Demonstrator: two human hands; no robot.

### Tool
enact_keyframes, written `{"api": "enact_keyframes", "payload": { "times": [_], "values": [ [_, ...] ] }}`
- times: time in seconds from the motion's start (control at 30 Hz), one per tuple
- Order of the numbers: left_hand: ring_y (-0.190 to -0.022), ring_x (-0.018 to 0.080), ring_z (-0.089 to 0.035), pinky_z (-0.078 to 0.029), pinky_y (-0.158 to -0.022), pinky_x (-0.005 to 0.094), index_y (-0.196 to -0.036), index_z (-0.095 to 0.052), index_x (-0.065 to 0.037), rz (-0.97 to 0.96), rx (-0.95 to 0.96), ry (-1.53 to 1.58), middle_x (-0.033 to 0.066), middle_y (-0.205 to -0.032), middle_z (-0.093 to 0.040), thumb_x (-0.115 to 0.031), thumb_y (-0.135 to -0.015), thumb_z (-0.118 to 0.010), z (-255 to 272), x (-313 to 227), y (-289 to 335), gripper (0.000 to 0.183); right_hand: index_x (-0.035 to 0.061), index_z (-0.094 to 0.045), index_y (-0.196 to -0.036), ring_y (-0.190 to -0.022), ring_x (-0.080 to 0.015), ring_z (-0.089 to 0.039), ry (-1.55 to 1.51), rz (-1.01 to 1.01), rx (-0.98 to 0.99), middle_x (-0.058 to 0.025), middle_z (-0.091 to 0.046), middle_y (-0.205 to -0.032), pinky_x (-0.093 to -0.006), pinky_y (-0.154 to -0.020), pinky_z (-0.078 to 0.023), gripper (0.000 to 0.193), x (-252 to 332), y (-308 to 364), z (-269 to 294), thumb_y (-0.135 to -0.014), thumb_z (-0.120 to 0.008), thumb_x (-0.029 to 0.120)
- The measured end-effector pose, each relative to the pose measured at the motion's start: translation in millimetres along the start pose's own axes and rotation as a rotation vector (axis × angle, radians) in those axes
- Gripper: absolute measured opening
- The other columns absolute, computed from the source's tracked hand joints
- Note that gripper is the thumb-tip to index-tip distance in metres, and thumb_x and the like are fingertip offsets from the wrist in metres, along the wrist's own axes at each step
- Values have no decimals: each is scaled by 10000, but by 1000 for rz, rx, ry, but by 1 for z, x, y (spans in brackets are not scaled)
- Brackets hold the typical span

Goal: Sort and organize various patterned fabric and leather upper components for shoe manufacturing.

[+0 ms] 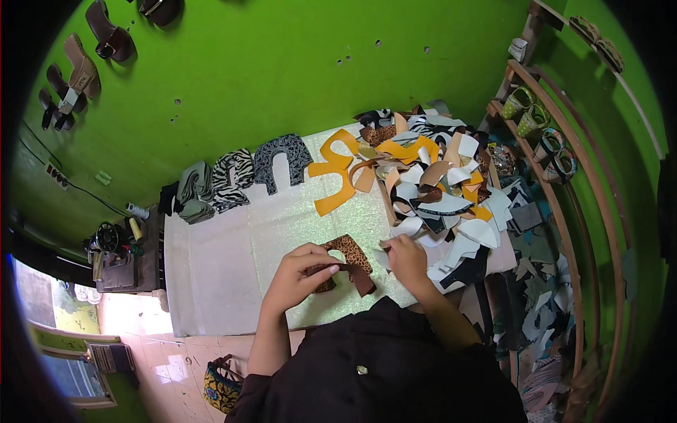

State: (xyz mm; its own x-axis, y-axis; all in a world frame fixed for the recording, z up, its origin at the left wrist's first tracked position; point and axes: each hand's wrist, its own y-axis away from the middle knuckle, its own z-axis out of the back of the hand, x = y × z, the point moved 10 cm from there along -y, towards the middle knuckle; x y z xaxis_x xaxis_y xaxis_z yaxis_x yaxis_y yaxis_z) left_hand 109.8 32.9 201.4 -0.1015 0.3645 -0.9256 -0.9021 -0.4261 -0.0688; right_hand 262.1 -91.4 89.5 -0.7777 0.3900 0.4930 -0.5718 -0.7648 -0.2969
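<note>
While the left hand (300, 273) curls over the near edge of a leopard-print cut piece (349, 254), its fingers closed on a dark brown strip (355, 276) that lies across the lower part of that piece, the right hand (407, 257) rests just beside it with its fingers bent down onto the pale scraps at the edge of the heap; whether it actually pinches anything there I cannot tell. The leopard-print piece lies flat on the pale, glittery tabletop (233, 254), close to the person's body and between the two hands. To the right of it spreads a big loose pile of cut shapes (437, 183) (white, tan, black and orange, all overlapping), which runs from the right hand up toward the green wall (282, 63). Farther back, well apart from the hands, an orange horseshoe-shaped piece (337, 173) lies flat, and left of it a short row of patterned stacks: a grey snakeskin stack (281, 161), a zebra-striped stack (234, 176) and a plain grey stack (194, 189). A black sewing machine (113, 243) stands off the tabletop's left end.
</note>
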Motion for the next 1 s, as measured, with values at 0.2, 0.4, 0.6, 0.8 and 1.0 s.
{"api": "enact_keyframes", "payload": {
  "times": [0.2,0.4,0.6,0.8,1.0],
  "values": [
    [-661,88,-521,-408,-573,215,-914,-671,-14,-6,-23,27,36,-823,-574,-64,-784,-657,4,8,3,140,41,-603,-964,-880,-319,-592,-185,-91,-117,-128,-564,-1038,-358,-733,-488,213,-40,44,16,-762,-543,9],
    [-653,85,-515,-405,-571,214,-916,-668,-7,10,1,46,37,-815,-582,-70,-789,-652,-3,15,-4,142,87,-611,-1025,-1131,-270,-468,144,-134,78,-88,-551,-1121,-445,-839,-428,324,-44,58,-15,-710,-541,63],
    [-657,93,-516,-406,-572,220,-913,-668,-13,-1,-8,33,43,-813,-581,-80,-792,-650,-3,14,-5,140,114,-594,-1086,-1156,-252,-450,146,231,216,-75,-555,-1137,-546,-969,-270,344,18,42,-65,-744,-566,130],
    [-662,101,-516,-410,-578,225,-903,-666,-14,23,-31,18,44,-811,-580,-87,-793,-649,7,16,2,133,80,-618,-1013,-1155,-263,-445,245,49,84,-98,-552,-1135,-528,-969,-268,293,-27,38,-48,-733,-531,68],
    [-698,97,-534,-418,-589,220,-905,-676,-27,23,31,21,45,-815,-593,-90,-792,-660,-5,20,-1,130,29,-601,-1006,-1099,-281,-487,-711,25,114,-139,-555,-1086,-393,-911,-371,340,57,16,-6,-666,-622,29]
  ]
}}
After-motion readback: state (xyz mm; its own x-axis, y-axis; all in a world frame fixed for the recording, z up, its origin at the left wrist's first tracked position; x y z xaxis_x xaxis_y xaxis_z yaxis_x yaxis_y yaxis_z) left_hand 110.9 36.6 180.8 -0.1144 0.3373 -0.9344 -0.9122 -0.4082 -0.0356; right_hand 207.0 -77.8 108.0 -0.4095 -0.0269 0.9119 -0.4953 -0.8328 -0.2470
